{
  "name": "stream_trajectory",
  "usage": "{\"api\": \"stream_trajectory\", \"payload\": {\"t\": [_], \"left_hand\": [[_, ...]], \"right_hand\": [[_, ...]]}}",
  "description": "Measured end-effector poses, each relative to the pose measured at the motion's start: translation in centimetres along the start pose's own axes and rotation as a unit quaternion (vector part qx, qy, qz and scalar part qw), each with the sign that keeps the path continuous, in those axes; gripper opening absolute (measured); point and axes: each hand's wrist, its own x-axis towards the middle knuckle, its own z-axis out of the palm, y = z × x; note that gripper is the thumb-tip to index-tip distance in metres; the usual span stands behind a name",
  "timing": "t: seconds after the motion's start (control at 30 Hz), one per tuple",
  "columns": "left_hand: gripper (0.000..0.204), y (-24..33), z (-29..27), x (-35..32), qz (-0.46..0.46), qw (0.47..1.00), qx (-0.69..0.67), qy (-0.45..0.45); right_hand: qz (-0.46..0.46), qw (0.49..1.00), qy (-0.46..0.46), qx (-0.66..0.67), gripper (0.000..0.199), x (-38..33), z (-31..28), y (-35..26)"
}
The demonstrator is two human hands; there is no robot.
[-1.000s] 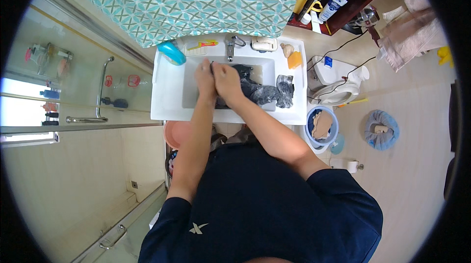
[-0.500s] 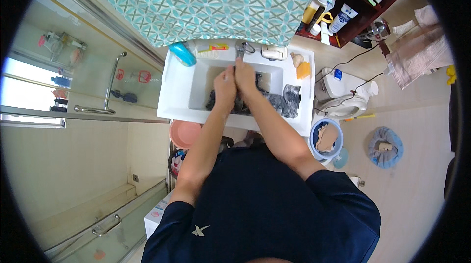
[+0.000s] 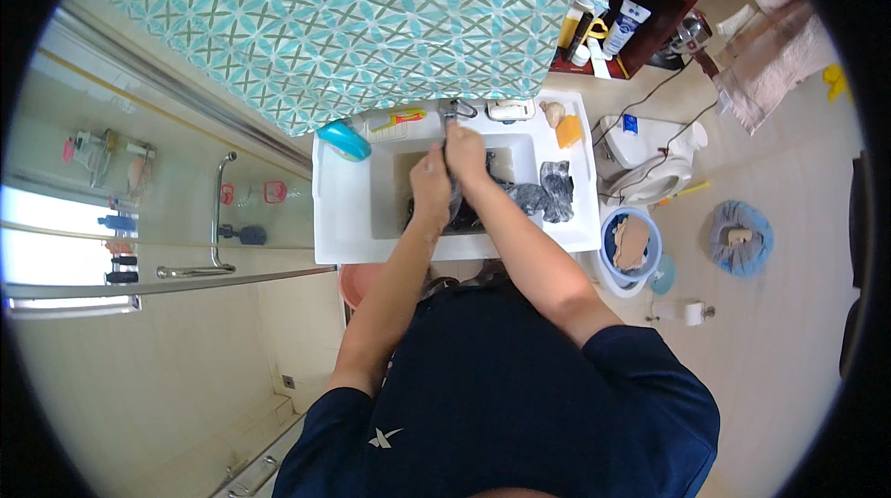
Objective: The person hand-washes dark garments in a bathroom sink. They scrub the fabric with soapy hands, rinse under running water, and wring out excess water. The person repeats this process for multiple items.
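The left hand [image 3: 429,187] and right hand [image 3: 467,151], fingers curled narrow, hold dark, wrinkled wet cloth [image 3: 529,199] over one smooth, rectangular white basin [image 3: 336,210]; further folds lie across the right rim, possibly a separate piece. Along the basin's rear: one metal faucet [image 3: 451,112], one glossy blue bottle [image 3: 345,141], one orange block [image 3: 569,132]. Beyond hangs one turquoise-patterned fabric curtain [image 3: 371,25].

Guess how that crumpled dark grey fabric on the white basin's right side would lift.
The crumpled dark grey fabric would probably flop, lying in loose folds over the white basin's rim. It may be slippery, given its whitish, suds-like streaks, and perhaps heavy, trailing toward cloudy water.
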Motion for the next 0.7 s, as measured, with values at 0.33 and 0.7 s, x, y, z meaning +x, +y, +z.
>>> {"api": "stream_trajectory", "payload": {"t": [0.33,0.7], "left_hand": [[0.041,0.9,-1.4,2.7,0.051,0.996,0.067,0.000],[0.037,1.4,-2.8,2.5,0.044,0.980,-0.192,0.042]], "right_hand": [[0.043,0.998,0.045,-0.007,0.050,0.1,2.2,0.0],[-0.041,0.995,-0.082,-0.038,0.042,-0.2,4.1,-0.1]]}}
